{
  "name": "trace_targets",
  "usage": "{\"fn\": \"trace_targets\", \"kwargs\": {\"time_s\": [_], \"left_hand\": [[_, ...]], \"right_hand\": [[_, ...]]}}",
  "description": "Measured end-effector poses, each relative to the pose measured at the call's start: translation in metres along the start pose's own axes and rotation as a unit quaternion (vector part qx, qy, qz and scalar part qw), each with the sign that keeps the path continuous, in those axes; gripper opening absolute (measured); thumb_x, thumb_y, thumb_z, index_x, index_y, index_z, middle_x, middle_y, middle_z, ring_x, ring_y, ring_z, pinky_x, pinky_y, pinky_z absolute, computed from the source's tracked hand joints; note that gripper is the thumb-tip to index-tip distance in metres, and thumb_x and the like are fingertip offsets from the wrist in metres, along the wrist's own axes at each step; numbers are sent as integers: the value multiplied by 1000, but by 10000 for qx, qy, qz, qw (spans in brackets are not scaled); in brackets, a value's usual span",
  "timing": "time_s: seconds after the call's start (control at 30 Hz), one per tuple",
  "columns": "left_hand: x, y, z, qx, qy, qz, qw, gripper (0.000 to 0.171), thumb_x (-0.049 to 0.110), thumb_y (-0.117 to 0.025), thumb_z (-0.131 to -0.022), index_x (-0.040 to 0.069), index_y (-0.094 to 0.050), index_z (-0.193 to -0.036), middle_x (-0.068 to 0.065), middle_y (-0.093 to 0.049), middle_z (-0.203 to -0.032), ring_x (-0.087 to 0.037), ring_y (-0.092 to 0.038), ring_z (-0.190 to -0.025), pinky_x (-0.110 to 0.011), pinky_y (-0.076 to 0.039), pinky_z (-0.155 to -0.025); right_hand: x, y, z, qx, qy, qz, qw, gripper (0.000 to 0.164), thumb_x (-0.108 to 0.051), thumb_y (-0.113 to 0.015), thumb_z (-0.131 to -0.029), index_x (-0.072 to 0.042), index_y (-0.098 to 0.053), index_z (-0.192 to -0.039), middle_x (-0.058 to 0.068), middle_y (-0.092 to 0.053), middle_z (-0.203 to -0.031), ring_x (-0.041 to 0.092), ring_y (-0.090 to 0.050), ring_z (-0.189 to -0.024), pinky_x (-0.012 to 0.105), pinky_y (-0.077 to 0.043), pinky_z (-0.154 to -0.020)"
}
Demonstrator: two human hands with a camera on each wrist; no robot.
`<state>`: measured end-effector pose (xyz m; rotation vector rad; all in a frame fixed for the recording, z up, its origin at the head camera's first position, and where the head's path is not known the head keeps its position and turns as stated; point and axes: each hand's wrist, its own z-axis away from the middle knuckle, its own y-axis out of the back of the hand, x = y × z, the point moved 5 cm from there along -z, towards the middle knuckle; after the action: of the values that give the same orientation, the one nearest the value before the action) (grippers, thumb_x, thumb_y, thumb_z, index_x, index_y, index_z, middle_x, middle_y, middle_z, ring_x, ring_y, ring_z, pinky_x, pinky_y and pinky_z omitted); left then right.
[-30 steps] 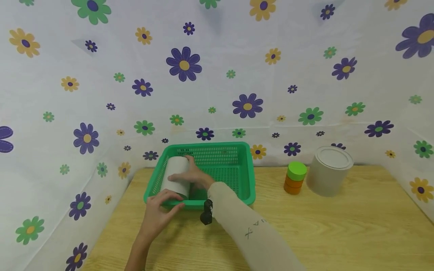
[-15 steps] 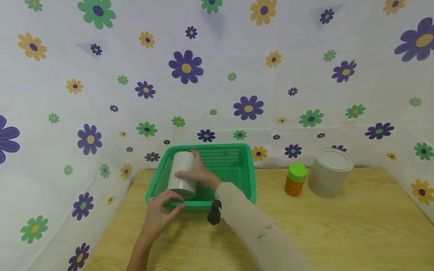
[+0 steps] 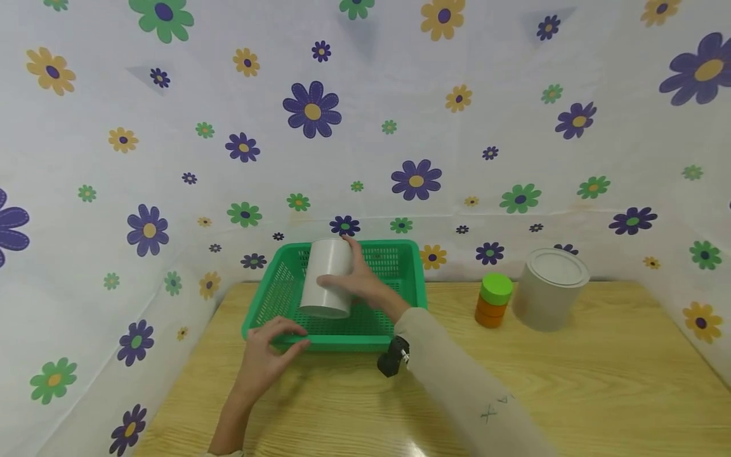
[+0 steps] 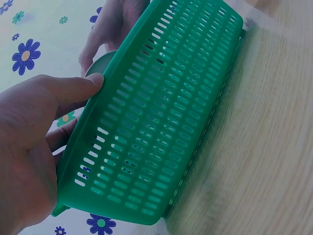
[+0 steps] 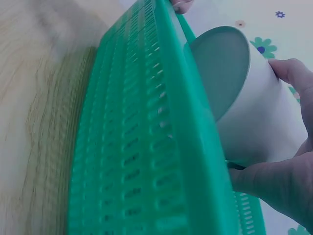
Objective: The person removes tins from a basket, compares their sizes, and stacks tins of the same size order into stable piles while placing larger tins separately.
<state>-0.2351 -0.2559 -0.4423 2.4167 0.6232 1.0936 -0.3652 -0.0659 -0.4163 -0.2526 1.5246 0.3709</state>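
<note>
My right hand (image 3: 365,282) grips a plain white cylindrical can (image 3: 322,276) from its right side, fingers at the far end and thumb across the front. Tilted, the can is raised inside the green plastic basket (image 3: 354,344), its flat end facing me. In the right wrist view that flat end (image 5: 222,68) shows just past the basket's rim. My left hand (image 3: 264,362) holds the basket's front rim near the left corner. The left wrist view has its thumb (image 4: 80,88) on the rim and the other fingers behind it.
To the right of the basket stands a small orange jar (image 3: 491,311) with a bright green lid. Beside it is a larger white lidded tub (image 3: 548,292). Everything stands on a wood-grain table (image 3: 571,393), with a flower-print cloth (image 3: 365,152) behind and at the sides.
The can has risen off the basket's left side and moved rightward and away from me in my right hand. My left hand has stayed at the front rim.
</note>
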Motion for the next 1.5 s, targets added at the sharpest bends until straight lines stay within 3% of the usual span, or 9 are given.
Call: {"fn": "trace_targets", "kwargs": {"time_s": [0.23, 0.43, 0.9, 1.17, 1.5], "left_hand": [[1, 2, -1, 19, 107, -4, 9999, 20, 6, -87, -81, 14, -75, -94, 8, -71, -96, -17, -67, -92, -45, -23, -88], [-2, 3, -1, -2, 112, -55, 9999, 18, 7, -86, -82, 14, -75, -94, 7, -72, -95, -15, -66, -92, -43, -23, -88], [-3, 3, 2, 1, 61, -12, 10000, 19, 6, -87, -81, 12, -76, -95, 9, -71, -96, -13, -66, -93, -36, -23, -89], [-1, 2, 1, 23, -38, 61, 10000, 21, 6, -87, -81, 18, -76, -95, 8, -72, -95, -15, -66, -92, -42, -23, -88], [-2, 0, 1, 77, 11, 55, 10000, 25, 4, -88, -79, 20, -75, -94, 7, -72, -94, -18, -66, -90, -46, -23, -87]], "right_hand": [[-12, 11, 7, 29, 606, 520, 9968, 107, -24, -86, -84, -38, -12, -161, 20, -43, -144, 41, -57, -118, 56, -55, -82], [-23, 22, 22, 106, 1023, 818, 9913, 105, -26, -86, -84, -37, -14, -160, 18, -40, -147, 41, -56, -120, 57, -54, -86], [-42, 43, 57, 302, 1488, 1002, 9833, 106, -26, -86, -84, -41, -13, -158, 15, -44, -143, 37, -59, -117, 52, -57, -79], [-53, 60, 78, 394, 1790, 1167, 9761, 109, -23, -86, -83, -33, -10, -161, 16, -40, -145, 38, -55, -119, 53, -57, -79], [-54, 75, 110, 592, 2167, 1398, 9644, 108, -21, -86, -82, -40, -11, -158, 16, -36, -151, 42, -51, -125, 59, -55, -85]]}}
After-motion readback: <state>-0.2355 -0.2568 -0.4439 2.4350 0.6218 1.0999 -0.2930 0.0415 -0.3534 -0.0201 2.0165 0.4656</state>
